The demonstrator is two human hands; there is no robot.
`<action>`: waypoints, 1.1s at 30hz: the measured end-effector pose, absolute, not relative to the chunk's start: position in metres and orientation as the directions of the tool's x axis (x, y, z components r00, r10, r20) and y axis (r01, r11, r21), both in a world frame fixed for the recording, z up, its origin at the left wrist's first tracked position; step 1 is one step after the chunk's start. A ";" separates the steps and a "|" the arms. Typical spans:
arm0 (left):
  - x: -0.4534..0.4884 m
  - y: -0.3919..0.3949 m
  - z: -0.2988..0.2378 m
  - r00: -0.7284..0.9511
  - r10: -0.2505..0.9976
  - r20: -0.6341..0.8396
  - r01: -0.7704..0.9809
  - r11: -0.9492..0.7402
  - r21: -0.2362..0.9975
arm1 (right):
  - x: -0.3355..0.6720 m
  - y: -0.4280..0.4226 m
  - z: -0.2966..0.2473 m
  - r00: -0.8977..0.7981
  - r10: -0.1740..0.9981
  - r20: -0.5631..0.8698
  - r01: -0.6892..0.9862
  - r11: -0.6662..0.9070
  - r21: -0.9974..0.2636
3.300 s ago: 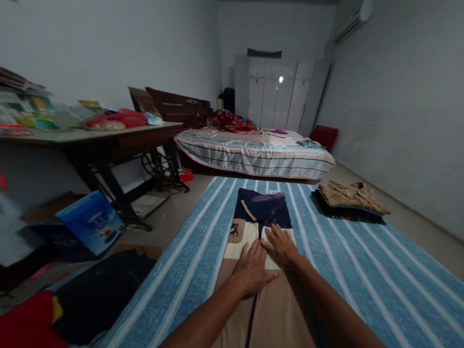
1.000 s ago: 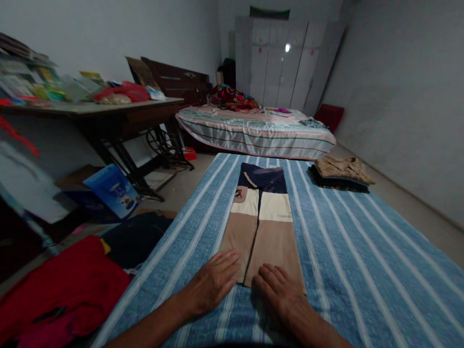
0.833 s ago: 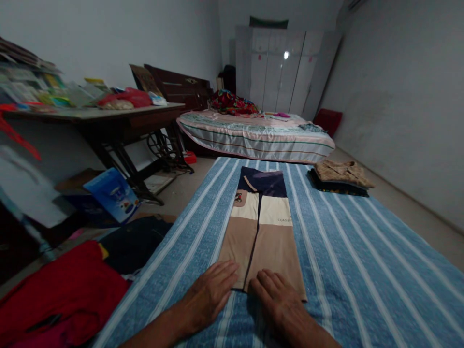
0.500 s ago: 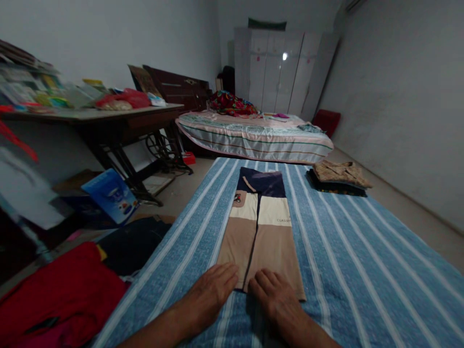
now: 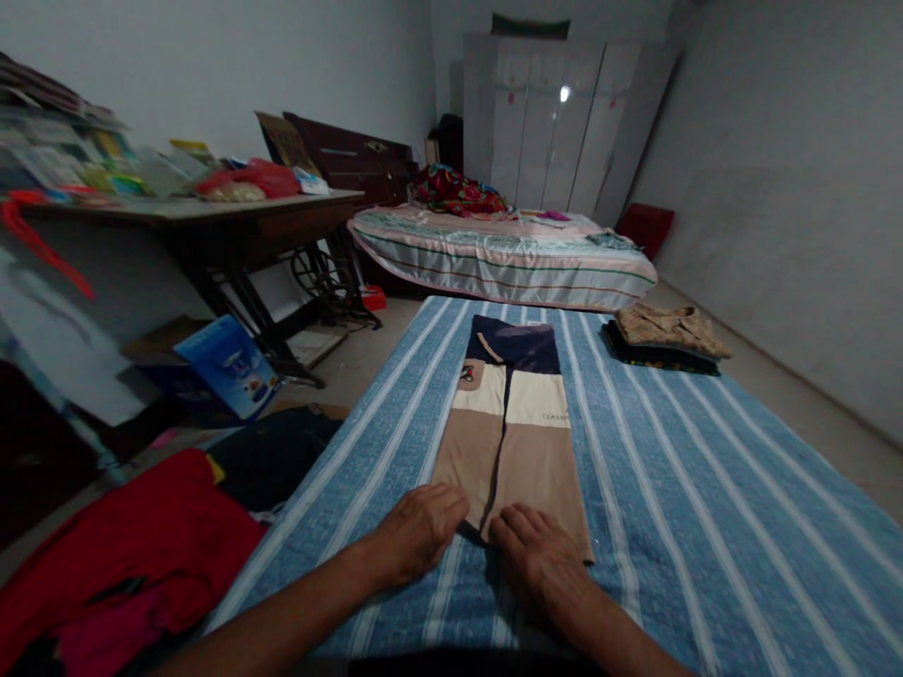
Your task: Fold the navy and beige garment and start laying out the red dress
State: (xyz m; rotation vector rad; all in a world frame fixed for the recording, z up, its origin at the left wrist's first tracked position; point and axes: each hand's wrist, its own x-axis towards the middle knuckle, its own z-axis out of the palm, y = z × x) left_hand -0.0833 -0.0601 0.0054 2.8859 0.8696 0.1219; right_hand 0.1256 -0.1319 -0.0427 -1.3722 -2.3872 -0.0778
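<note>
A folded jacket [image 5: 532,451] lies lengthwise on the blue striped bed cover, navy at the top, cream across the middle and tan below. A dark line runs down its front, a small patch sits at the left, and lettering is printed at the right. My left hand [image 5: 427,528] is closed over the left corner of the bottom hem. At the right part of the same hem, my right hand [image 5: 532,545] has its fingers curled on the cloth. Both thumbs are mostly hidden. Between the hands the hem lifts slightly, showing a dark inside.
Folded clothes [image 5: 667,338] are stacked on the bed cover [image 5: 677,489] at the right. Red clothing [image 5: 169,527] and dark clothing [image 5: 282,461] lie at the left. A sewing-machine table [image 5: 212,209] carries bags and boxes. Beyond stand another bed [image 5: 494,259] and a wardrobe [image 5: 536,122].
The view has shifted slightly. My fingers have curled more around the hem, and the jacket's lower edge has lifted a little between my hands.
</note>
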 end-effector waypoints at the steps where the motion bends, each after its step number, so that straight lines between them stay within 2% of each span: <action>1: -0.082 -0.058 0.007 0.838 0.546 0.023 0.539 -0.832 0.128 | 0.125 -0.132 -0.043 -0.440 0.820 0.367 0.844 0.517 -0.143; 4: -0.081 -0.054 0.012 0.845 0.535 -0.022 0.534 -0.840 0.096 | 0.121 -0.133 -0.046 -0.405 0.806 0.432 0.852 0.504 -0.141; 9: -0.082 -0.054 0.010 0.845 0.535 0.015 0.531 -0.842 0.095 | 0.116 -0.133 -0.050 -0.351 0.777 0.523 0.862 0.486 -0.144; 14: -0.082 -0.059 0.006 0.866 0.495 0.074 0.490 -0.868 0.081 | 0.113 -0.128 -0.049 -0.335 0.791 0.512 0.873 0.465 -0.148; 19: -0.076 -0.065 0.004 0.887 0.426 0.180 0.409 -0.904 0.123 | 0.114 -0.124 -0.048 -0.380 0.780 0.497 0.858 0.498 -0.127; 24: -0.067 -0.064 0.000 0.872 0.457 0.175 0.434 -0.887 0.155 | 0.119 -0.124 -0.049 -0.422 0.758 0.497 0.832 0.541 -0.119; 27: -0.066 -0.063 -0.006 0.854 0.470 0.221 0.453 -0.882 0.127 | 0.119 -0.125 -0.051 -0.421 0.745 0.517 0.829 0.547 -0.114; 33: -0.070 -0.062 -0.010 0.876 0.397 0.273 0.400 -0.915 0.047 | 0.120 -0.132 -0.057 -0.352 0.721 0.597 0.851 0.512 -0.117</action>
